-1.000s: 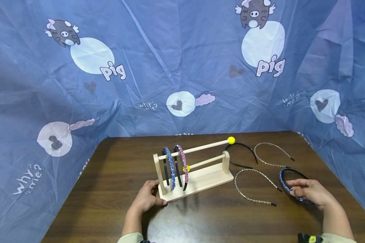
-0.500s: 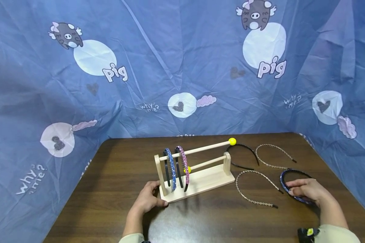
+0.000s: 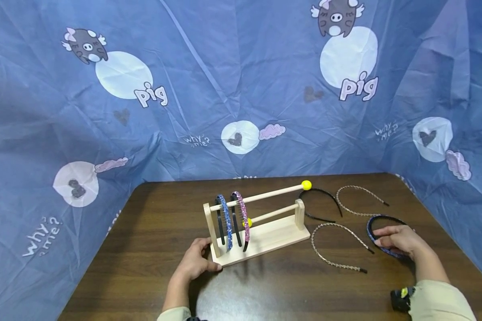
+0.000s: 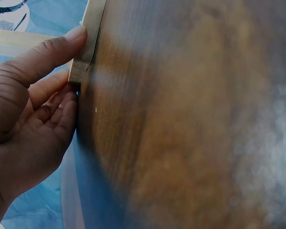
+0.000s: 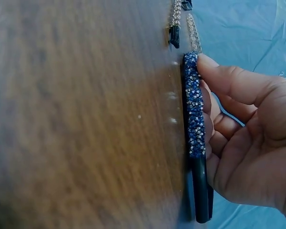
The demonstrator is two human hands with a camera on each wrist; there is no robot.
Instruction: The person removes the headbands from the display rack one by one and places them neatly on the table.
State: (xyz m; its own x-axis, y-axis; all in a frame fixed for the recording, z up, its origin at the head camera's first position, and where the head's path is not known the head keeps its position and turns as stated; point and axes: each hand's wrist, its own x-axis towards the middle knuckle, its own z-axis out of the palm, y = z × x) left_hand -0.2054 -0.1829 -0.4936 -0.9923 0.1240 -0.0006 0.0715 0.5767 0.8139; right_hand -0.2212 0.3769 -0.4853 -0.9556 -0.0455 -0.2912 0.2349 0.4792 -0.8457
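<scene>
At three o'clock from the wooden rack (image 3: 275,236), the right hand (image 3: 399,240) pinches a blue glittery headband (image 5: 195,105) between thumb and fingers; at eight o'clock, the left hand (image 3: 194,261) clamps the rack's end between thumb and fingers.

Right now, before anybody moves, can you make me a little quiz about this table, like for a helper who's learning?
1. True or false: the left hand is holding a yellow ball.
2. Which colour is the glittery headband in the right hand? A) pink B) gold C) blue
3. How many headbands hang on the wooden rack?

Key:
1. False; it grips an end of the wooden rack.
2. C
3. Two: a bright blue band and a pink band.
</scene>
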